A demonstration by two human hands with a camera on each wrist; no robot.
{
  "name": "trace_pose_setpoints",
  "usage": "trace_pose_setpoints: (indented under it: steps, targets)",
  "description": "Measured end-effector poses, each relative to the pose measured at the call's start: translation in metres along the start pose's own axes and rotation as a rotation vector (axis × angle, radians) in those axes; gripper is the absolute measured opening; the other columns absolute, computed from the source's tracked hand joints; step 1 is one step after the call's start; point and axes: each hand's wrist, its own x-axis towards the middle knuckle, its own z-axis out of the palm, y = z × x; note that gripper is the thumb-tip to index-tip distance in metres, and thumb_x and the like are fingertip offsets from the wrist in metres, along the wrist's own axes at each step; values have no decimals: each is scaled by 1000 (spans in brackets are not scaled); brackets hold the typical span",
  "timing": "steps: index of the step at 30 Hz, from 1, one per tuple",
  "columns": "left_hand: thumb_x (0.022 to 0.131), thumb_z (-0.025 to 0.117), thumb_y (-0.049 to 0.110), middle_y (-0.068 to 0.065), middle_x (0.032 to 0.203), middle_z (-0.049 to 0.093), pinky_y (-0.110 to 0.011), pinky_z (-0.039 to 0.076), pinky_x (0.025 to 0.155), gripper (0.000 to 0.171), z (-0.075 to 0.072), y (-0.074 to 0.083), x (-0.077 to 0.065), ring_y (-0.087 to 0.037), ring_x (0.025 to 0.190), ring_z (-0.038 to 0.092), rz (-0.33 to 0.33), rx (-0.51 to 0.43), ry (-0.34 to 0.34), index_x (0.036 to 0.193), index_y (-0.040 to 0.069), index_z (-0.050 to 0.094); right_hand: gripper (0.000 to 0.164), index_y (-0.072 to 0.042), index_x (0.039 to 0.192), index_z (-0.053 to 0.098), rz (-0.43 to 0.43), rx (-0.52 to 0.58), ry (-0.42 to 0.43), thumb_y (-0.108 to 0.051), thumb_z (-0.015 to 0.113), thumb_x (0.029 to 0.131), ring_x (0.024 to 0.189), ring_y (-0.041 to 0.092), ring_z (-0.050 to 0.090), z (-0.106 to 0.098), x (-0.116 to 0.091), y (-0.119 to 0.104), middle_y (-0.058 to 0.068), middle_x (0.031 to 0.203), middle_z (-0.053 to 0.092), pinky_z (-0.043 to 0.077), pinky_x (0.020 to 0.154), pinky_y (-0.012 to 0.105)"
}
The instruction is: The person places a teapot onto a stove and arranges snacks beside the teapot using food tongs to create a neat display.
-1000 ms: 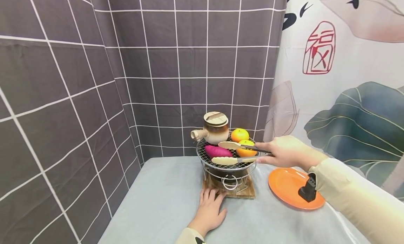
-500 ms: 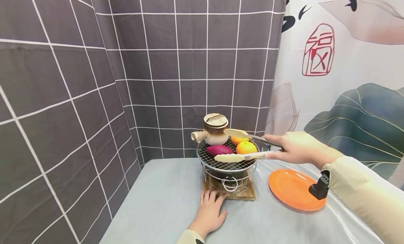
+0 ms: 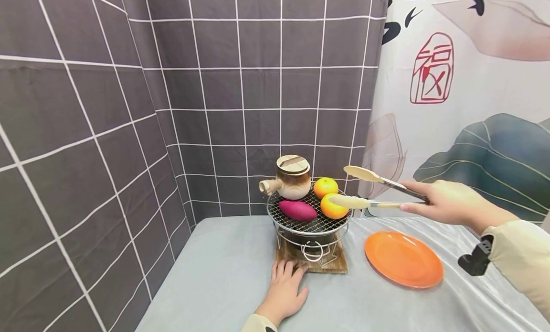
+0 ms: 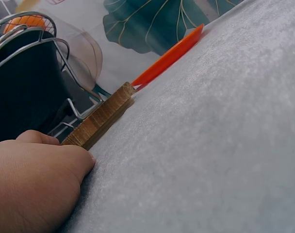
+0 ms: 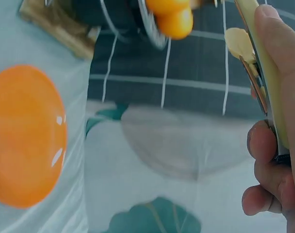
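My right hand (image 3: 455, 204) grips a pair of tongs (image 3: 365, 173) with cream tips. The tongs are spread with nothing between them, and their lower tip overlaps the nearer orange (image 3: 335, 210) in the head view. Another orange (image 3: 325, 188), a purple sweet potato (image 3: 297, 210) and a lidded clay pot (image 3: 297, 186) with a side handle sit on a round wire grill (image 3: 328, 226). My left hand (image 3: 285, 291) rests flat on the table, fingertips at the front edge of the wooden board (image 3: 341, 265) under the stove. In the left wrist view, the thumb lies beside the board (image 4: 101, 116).
An orange plate (image 3: 404, 260) lies on the pale table cloth (image 3: 215, 284), right of the stove. A dark tiled-pattern curtain (image 3: 258, 93) hangs behind and at the left. A printed white curtain (image 3: 429, 145) hangs at the right.
My right hand has drawn the tongs rightward, away from the sweet potato, and they are spread wider. The sweet potato stays on the grill, turned slightly. My left hand has kept its place.
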Motion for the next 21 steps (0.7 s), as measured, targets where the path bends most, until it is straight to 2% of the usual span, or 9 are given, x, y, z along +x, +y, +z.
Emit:
trace_pose_setpoints:
  steps: [4,8,10,13,16,21]
  targets:
    - [89,67,36,-7,136,50,-64,30,109,52,-2,-1,0,-32,130,41,-6,-9,-9,138,22,60,79,-6,146,51,54,19,-22,-62,64,91,64,12,53,5,-9,24,-5,65,55,43,53,37]
    - [90,66,36,-7,137,49,-63,30,110,52,-4,-1,1,-33,132,41,-22,-18,-37,140,22,59,79,-3,143,51,95,32,-24,-61,63,91,77,22,65,12,-17,46,10,84,69,51,59,47]
    - [90,66,36,-7,138,48,-63,29,110,52,-4,-1,1,-33,133,40,-30,-24,-48,140,22,58,79,1,141,51,113,34,-28,-60,62,92,85,29,68,16,-21,56,19,97,71,53,63,53]
    - [90,66,35,-7,138,49,-63,29,110,52,-2,-1,0,-33,133,41,-33,-27,-45,140,22,58,81,5,140,50,145,28,-46,-60,60,94,90,37,69,23,-29,72,29,108,68,53,65,57]
    - [89,67,35,-6,137,49,-63,29,110,52,-1,-1,-2,-33,132,42,-28,-21,-31,139,24,59,84,9,139,49,179,17,-68,-62,57,94,91,42,68,31,-36,85,35,113,64,53,66,58]
    - [89,68,35,-4,135,50,-64,30,109,52,1,-2,-3,-31,132,42,-14,-12,-16,139,25,59,86,16,133,49,224,19,-93,-61,55,96,87,43,68,47,-48,106,37,107,64,52,68,60]
